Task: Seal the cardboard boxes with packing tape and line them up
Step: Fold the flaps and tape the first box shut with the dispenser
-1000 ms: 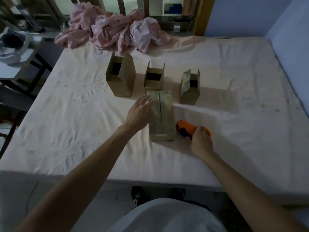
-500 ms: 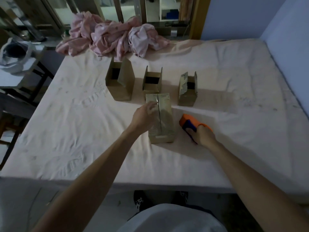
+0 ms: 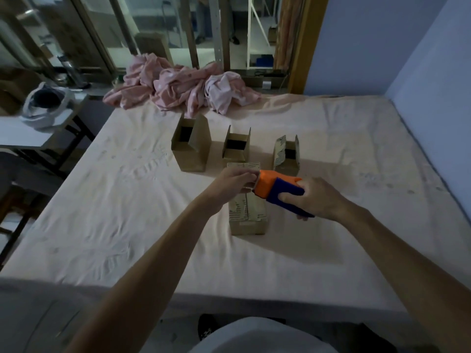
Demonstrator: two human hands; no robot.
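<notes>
Cardboard box [image 3: 247, 215], flaps closed, seam up, lies on pink-sheeted bed [image 3: 122, 215], front-centre. R hand [image 3: 314, 200] wraps around orange/blue tape dispenser [image 3: 276, 189], held over box's far half, orange end pointing L. L hand [image 3: 233, 183] over box top, fingers curled right at dispenser's orange end; whether they pinch tape, can't tell. Behind, in a row w/ flaps up: large box [image 3: 191, 149], mid box [image 3: 237, 149], right box [image 3: 286, 155]. Pink cloth heap [image 3: 183, 90] at far edge. Side table [image 3: 30, 138] w/ bag [image 3: 43, 108] off L.
</notes>
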